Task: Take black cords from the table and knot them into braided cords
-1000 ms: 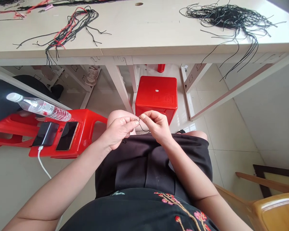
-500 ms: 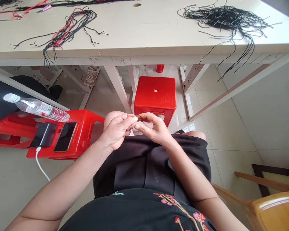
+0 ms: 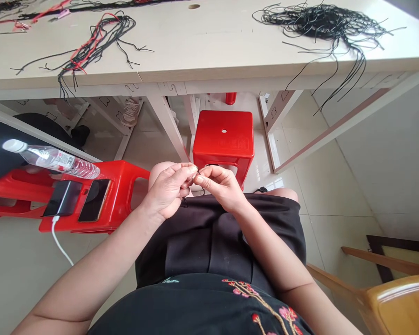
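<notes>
Above my lap, my left hand [image 3: 171, 187] pinches a thin black cord [image 3: 204, 190] between thumb and fingers. Close against it, my right hand [image 3: 223, 186] also has thumb and forefinger closed on the cord. A short dark length shows between the fingertips and another bit hangs below them. Most of the cord is hidden by the fingers, so any knot in it is too small to make out. On the table ahead lie a bundle of black and red cords [image 3: 97, 44] at the left and a large tangle of black cords [image 3: 323, 23] at the right.
A red stool [image 3: 223, 132] stands under the table [image 3: 195, 51]. On another red stool [image 3: 120, 186] to my left are a plastic bottle [image 3: 52, 158], a phone [image 3: 94, 200] and a dark device [image 3: 63, 197] with a white cable. A wooden chair [image 3: 401, 302] is at lower right.
My right thumb and forefinger have come together on the cord; they were apart in a loop before. A hanging bit of cord now shows beneath. The view has shifted slightly.
</notes>
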Demonstrator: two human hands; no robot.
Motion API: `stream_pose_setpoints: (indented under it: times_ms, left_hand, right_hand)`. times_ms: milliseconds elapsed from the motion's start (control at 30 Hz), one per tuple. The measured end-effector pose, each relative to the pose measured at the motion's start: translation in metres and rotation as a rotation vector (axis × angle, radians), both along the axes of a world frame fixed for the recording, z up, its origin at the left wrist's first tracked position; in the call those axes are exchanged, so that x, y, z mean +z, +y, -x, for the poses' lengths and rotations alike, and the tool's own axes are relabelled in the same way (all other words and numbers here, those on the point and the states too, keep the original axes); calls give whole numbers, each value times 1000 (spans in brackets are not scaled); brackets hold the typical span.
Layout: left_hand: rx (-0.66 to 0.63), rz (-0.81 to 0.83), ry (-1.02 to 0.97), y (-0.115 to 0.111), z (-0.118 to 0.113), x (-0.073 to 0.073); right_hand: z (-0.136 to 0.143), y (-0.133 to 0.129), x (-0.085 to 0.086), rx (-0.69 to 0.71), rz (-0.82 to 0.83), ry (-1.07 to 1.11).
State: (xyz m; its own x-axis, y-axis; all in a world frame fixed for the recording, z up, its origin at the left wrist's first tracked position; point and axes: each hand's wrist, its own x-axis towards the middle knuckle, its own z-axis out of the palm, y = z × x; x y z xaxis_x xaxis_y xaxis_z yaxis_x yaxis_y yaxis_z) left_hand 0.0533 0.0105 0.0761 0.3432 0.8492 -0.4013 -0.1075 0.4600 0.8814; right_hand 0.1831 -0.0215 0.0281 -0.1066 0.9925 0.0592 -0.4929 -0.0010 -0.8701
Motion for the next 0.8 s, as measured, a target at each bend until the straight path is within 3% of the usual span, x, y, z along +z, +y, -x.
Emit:
stream_pose_setpoints:
  times_ms: [133,333,567,800]
  left_hand:
    - [1,-72,80,-1,-2,1]
    - [-28,-244,200,-5,-6,0]
    - [-132,-209,270,-5,-6,-3]
    - [-111,-144,213,-6,-10,4]
  right_hand:
    - [-1,-1,3,15,100,173]
    - [-6,1,6,-124,43,65]
    - [-3,1,2,-365,-39,-256]
    - [2,-2,7,-455,-82,-242]
